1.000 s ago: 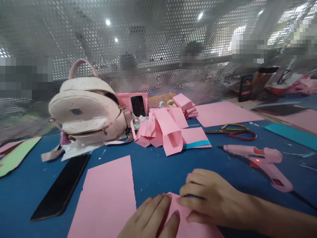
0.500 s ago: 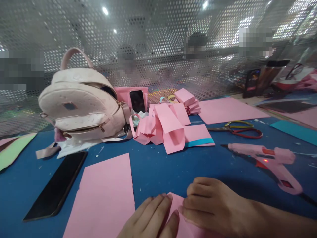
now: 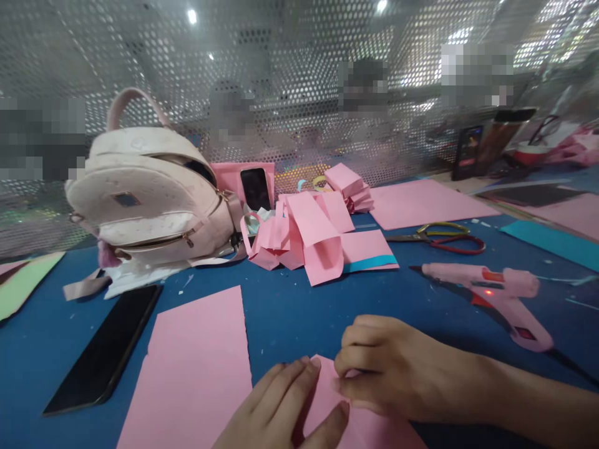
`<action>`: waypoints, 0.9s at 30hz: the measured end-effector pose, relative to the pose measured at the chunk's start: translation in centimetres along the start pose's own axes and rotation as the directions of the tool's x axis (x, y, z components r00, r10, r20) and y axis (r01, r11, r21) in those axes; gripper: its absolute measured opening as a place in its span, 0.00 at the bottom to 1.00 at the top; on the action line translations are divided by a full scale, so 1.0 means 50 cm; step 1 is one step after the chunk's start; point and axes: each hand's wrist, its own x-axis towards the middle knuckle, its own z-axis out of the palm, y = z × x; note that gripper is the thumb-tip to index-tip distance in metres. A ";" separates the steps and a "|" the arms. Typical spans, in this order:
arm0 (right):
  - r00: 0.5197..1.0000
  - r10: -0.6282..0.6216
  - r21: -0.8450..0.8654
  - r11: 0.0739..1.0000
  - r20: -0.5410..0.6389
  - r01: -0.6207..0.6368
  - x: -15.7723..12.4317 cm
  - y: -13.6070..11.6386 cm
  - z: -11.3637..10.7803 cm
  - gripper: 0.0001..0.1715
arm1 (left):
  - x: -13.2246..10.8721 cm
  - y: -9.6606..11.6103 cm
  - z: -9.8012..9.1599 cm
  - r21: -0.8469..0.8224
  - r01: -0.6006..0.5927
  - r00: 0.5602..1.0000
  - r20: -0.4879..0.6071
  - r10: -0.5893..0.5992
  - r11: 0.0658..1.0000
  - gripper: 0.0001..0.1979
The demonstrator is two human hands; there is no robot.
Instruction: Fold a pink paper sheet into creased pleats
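Low in the view, a folded piece of pink paper [image 3: 322, 390] lies on the blue table between my hands. My left hand [image 3: 285, 405] rests flat along its left edge, fingers stretched out and thumb apart. Curled fingers of my right hand [image 3: 388, 368] pinch the paper on its right side, partly hiding it. A larger pink sheet [image 3: 196, 368] with a ragged right edge lies to the left of my left hand. Right of my right hand, a pink glue gun [image 3: 500, 287] lies on its side with a red light on.
Beyond the hands stand folded pink paper pieces [image 3: 309, 231], with scissors [image 3: 444, 240] to their right. A black phone [image 3: 105, 349] lies at left, near a pale pink backpack [image 3: 154, 193]. Another phone [image 3: 255, 189] leans upright. A perforated metal screen [image 3: 290, 81] closes the back.
The view has shifted slightly, so most things sit a little further left. My right hand has moved slightly along the paper, and more of the paper shows between my hands.
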 end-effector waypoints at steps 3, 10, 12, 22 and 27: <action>1.000 0.011 -0.011 1.000 0.021 -0.011 0.000 -0.001 -0.002 0.10 | 0.002 -0.008 0.003 0.004 -0.032 0.999 -0.015 0.032 0.999 0.18; 0.999 0.035 -0.017 0.999 0.030 -0.035 0.006 -0.006 -0.004 0.12 | 0.026 -0.025 0.002 0.001 -0.111 0.988 -0.104 0.110 0.994 0.16; 0.999 0.034 -0.004 0.999 0.030 -0.033 0.007 -0.005 -0.004 0.11 | 0.033 -0.025 -0.003 0.001 -0.109 0.989 -0.101 0.108 0.994 0.16; 0.999 -0.001 0.024 1.000 0.037 0.000 0.011 0.000 -0.014 0.09 | 0.022 -0.009 0.019 -0.039 -0.023 0.983 -0.184 0.015 0.999 0.16; 1.000 -0.025 -0.004 1.000 -0.020 0.025 0.003 0.003 -0.002 0.06 | 0.016 -0.010 0.027 -0.031 -0.073 0.991 -0.112 0.069 0.997 0.15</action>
